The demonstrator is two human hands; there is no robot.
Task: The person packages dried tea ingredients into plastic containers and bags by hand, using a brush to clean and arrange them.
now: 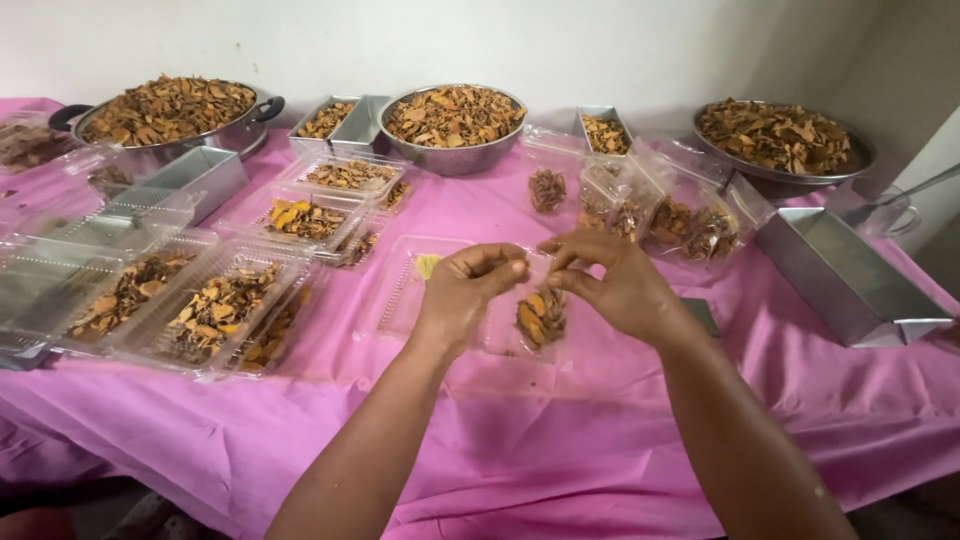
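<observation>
While both hands are raised just above the pink tablecloth [560, 440], a small clear plastic pouch [538, 312] of dried orange-brown root slices hangs between them. Left hand [470, 290]: thumb and forefinger pressed together on the pouch's upper left edge, remaining fingers curled in. Right hand [610, 285]: thumb and forefinger likewise pinched shut on the upper right edge. The pouch's mouth lies at the fingertips; its filled lower part hangs below them, between the two palms. Directly behind the hands, an open clear clamshell tray [410, 290] lies on the cloth, with a yellowish piece inside. To the left, several clear clamshell boxes [215, 310] hold similar dried pieces, some closed and stacked. To the right, filled pouches [690, 230] lie grouped near a rectangular metal tin [845, 280]. Along the wall stand a handled metal pot [170, 115], a round steel bowl [452, 125] and a wide metal basin [780, 140], each heaped with dried slices.
</observation>
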